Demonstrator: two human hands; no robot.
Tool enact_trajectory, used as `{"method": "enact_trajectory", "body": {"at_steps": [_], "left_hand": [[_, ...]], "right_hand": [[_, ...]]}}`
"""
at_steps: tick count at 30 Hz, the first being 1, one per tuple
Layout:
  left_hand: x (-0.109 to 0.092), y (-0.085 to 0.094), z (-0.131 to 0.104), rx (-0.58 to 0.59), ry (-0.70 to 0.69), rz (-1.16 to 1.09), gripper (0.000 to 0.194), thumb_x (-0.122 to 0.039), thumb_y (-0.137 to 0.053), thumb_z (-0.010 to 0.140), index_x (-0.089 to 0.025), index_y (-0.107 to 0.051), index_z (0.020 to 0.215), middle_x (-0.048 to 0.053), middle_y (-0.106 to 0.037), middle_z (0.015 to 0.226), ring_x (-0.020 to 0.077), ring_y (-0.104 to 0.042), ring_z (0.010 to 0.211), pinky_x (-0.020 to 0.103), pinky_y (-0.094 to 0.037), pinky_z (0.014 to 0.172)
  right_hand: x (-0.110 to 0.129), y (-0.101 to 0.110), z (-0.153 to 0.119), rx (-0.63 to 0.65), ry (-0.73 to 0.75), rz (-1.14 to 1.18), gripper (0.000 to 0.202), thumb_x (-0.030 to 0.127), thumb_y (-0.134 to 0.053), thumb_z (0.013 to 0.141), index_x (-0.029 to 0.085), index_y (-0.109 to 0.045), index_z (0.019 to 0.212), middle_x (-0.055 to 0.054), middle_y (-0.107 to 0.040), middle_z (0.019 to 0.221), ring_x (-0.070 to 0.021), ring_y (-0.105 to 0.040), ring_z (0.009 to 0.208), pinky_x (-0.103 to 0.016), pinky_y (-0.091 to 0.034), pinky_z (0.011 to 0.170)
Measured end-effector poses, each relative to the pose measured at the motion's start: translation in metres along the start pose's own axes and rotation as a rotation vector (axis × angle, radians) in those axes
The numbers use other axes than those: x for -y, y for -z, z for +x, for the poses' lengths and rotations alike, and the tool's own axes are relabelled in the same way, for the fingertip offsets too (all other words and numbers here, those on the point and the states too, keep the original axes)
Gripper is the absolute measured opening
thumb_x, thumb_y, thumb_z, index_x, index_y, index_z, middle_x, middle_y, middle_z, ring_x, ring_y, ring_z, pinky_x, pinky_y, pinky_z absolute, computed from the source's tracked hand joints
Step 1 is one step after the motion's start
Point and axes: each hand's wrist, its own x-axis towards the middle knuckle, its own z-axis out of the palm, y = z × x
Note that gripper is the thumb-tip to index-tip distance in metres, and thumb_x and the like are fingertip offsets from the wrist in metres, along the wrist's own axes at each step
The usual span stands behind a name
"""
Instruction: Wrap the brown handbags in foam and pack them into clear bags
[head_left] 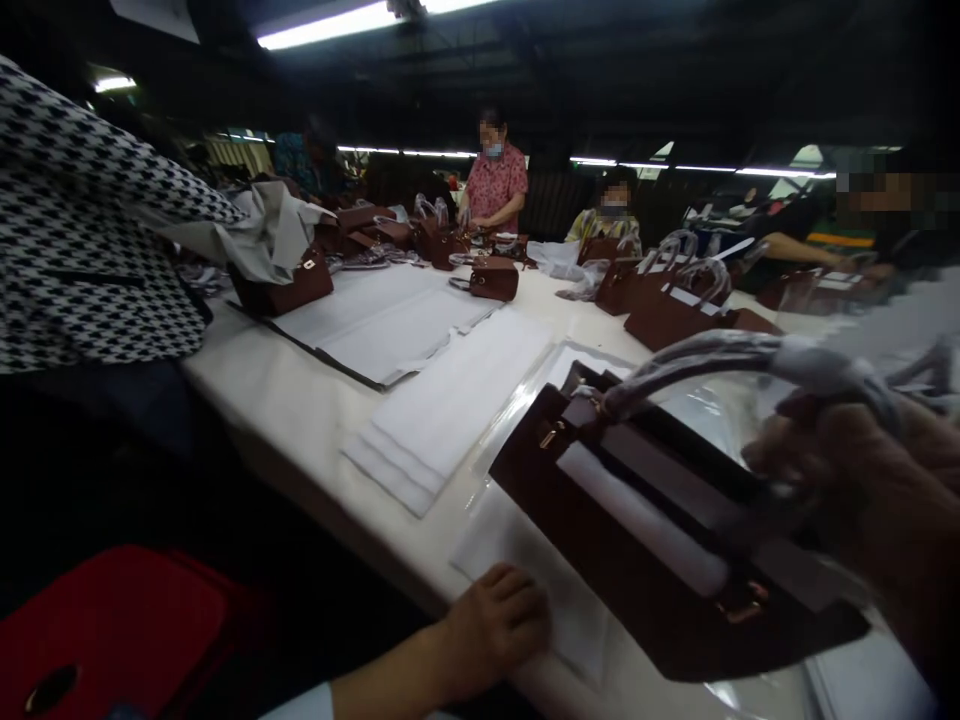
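A dark brown handbag (pixel 637 560) with gold-coloured buckles and a white strip across its front hangs tilted at the right. Its handles (pixel 720 350) are wrapped in clear plastic, and my right hand (pixel 862 470), partly blurred, is closed around them. My left hand (pixel 495 630) rests at the table's near edge on a white sheet, its fingers curled; what they hold, if anything, is hidden. Just beyond it, white foam sheets (pixel 457 400) lie stacked beside clear plastic film (pixel 517 410).
The white table (pixel 300 410) bears more brown handbags (pixel 660 300) and a large pale sheet stack (pixel 375 320). A person in a houndstooth jacket (pixel 90 220) stands at left; others work across the table. Something red (pixel 135 630) sits lower left.
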Motion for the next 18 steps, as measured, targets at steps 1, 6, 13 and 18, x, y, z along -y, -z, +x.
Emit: {"method": "enact_trajectory", "body": {"at_steps": [1, 6, 13, 18], "left_hand": [[0.001, 0.001, -0.001, 0.003, 0.005, -0.002, 0.010, -0.012, -0.046, 0.084, -0.015, -0.055, 0.086, 0.005, -0.061, 0.088, 0.0167, -0.054, 0.086, 0.031, -0.043, 0.077], [0.004, 0.002, -0.004, 0.010, 0.047, 0.005, 0.010, -0.015, -0.047, 0.084, -0.017, -0.056, 0.088, 0.003, -0.062, 0.086, 0.0159, -0.052, 0.077, 0.031, -0.041, 0.068], [0.010, -0.003, -0.009, -0.040, 0.038, 0.014, 0.011, -0.018, -0.055, 0.082, -0.017, -0.057, 0.094, 0.002, -0.064, 0.088, 0.0143, -0.053, 0.077, 0.028, -0.043, 0.065], [0.010, -0.006, -0.011, -0.107, 0.044, -0.016, 0.011, -0.015, -0.057, 0.080, -0.016, -0.059, 0.091, 0.003, -0.066, 0.088, 0.0153, -0.056, 0.077, 0.028, -0.045, 0.064]], "right_hand": [[-0.003, -0.010, 0.000, 0.051, -0.003, -0.017, 0.022, 0.044, -0.054, 0.082, 0.025, -0.057, 0.092, -0.002, -0.048, 0.063, -0.0152, -0.050, 0.054, -0.025, -0.042, 0.042], [-0.027, -0.037, 0.001, 0.359, 0.104, -0.203, 0.024, 0.046, -0.049, 0.085, 0.022, -0.057, 0.083, 0.000, -0.055, 0.064, -0.0114, -0.048, 0.054, -0.021, -0.039, 0.047], [-0.035, -0.026, -0.001, 0.438, 0.062, -0.096, 0.025, 0.044, -0.046, 0.088, 0.021, -0.057, 0.087, 0.000, -0.053, 0.066, -0.0122, -0.049, 0.057, -0.021, -0.039, 0.048], [-0.029, -0.026, -0.003, 0.482, 0.070, -0.091, 0.024, 0.045, -0.046, 0.087, 0.024, -0.059, 0.086, 0.001, -0.055, 0.069, -0.0121, -0.049, 0.057, -0.020, -0.040, 0.047]]}}
